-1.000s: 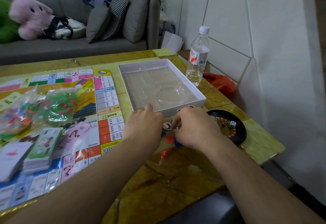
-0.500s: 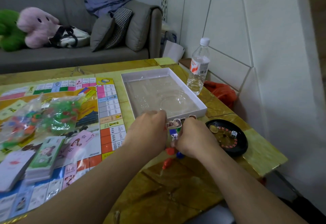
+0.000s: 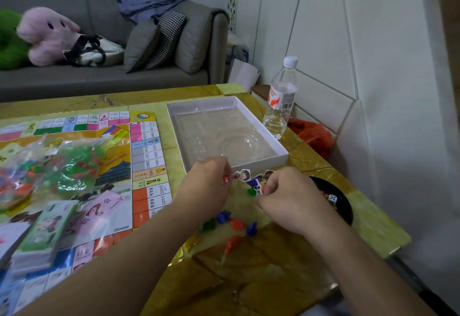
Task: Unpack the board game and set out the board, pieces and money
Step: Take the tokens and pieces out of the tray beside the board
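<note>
Figure piece [image 3: 241, 175]: cartoon cut-out on red base, held just above table near front edge of box tray.
Left hand [image 3: 207, 186]: grip pinched the red base end.
Right hand [image 3: 286, 196]: grip curled round more cut-out figures [image 3: 256, 183].
Loose stands [image 3: 235, 224]: red, blue, green, on table [image 3: 261, 273] under hands.
Box tray [image 3: 261, 157]: white, clear insert, just beyond hands.
Board [image 3: 146, 166]: flat at left, carrying money stack [image 3: 46, 233] and piece bags [image 3: 49, 166].
Roulette dish [image 3: 341, 206]: black, die inside, right of hands.
</note>
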Demonstrator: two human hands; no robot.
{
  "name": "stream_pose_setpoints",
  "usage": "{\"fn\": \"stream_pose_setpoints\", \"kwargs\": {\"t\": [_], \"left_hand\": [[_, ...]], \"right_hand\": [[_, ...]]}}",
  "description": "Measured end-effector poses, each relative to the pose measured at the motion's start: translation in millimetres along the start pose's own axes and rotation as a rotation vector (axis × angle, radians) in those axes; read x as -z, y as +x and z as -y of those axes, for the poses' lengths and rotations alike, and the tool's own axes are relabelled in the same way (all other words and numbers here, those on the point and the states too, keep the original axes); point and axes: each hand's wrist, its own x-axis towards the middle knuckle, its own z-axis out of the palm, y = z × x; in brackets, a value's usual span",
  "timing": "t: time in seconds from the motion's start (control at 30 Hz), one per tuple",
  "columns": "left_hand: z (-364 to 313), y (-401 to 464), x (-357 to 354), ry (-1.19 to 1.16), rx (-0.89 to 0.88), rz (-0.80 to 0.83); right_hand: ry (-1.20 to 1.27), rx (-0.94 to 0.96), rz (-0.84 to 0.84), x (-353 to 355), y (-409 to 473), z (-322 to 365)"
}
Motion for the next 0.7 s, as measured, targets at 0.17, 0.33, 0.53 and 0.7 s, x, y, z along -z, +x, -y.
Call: {"fn": "stream_pose_setpoints", "kwargs": {"t": [0.17, 0.33, 0.53, 0.7], "left_hand": [[4, 16, 5, -0.047, 0.05, -0.036], [7, 10, 25, -0.274, 0.112, -0.177], [17, -2, 41, -0.413, 0.218, -0.121], [16, -6, 42, -0.464, 0.29, -0.135]], "right_hand": [[0.042, 0.02, -0.053, 4, 0, 1], [0.115, 0.153, -0.209, 9, 2, 5], [-0.016, 0.345, -0.302, 10, 21, 20], [-0.216, 0.423, -0.2, -6, 39, 31]]}}
